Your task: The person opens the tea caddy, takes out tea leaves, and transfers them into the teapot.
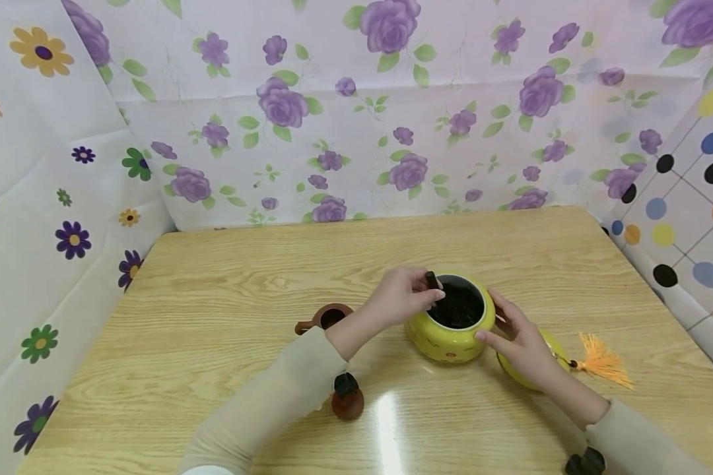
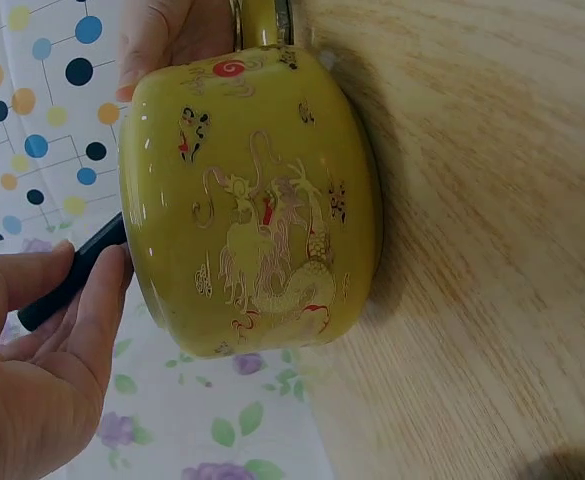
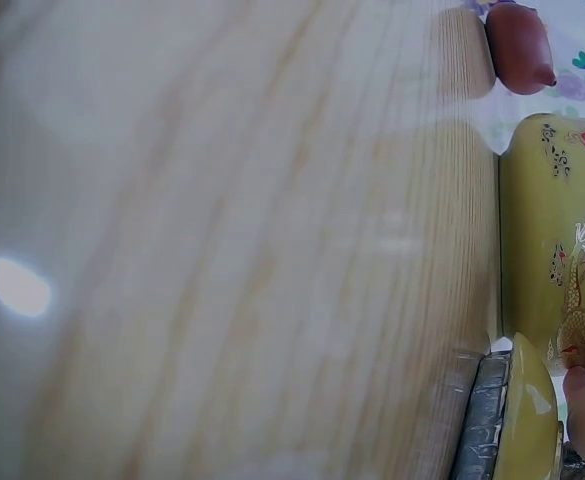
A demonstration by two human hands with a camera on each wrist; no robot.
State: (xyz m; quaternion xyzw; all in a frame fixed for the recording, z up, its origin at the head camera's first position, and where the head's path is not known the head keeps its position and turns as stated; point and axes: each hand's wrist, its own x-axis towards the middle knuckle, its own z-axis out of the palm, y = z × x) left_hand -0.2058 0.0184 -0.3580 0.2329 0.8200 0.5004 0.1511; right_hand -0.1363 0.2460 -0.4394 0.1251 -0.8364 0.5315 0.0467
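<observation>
Here, left hand [image 1: 405, 295] pinches a dark stick [image 1: 432, 281] at the open jar [image 1: 451, 349]. Right hand [image 1: 519, 340] grips the jar's side, I'd guess steadying it on the table [image 1: 214, 382]. Lid [image 1: 515, 375] lies just right, likely out of the stick's way; teapot [image 1: 317, 321] stands left.

wooden table [image 1: 226, 277] | purple-rose backdrop [image 1: 362, 125] | flowered cloth [image 1: 35, 191] left | dotted cloth [image 1: 683, 204] right
</observation>
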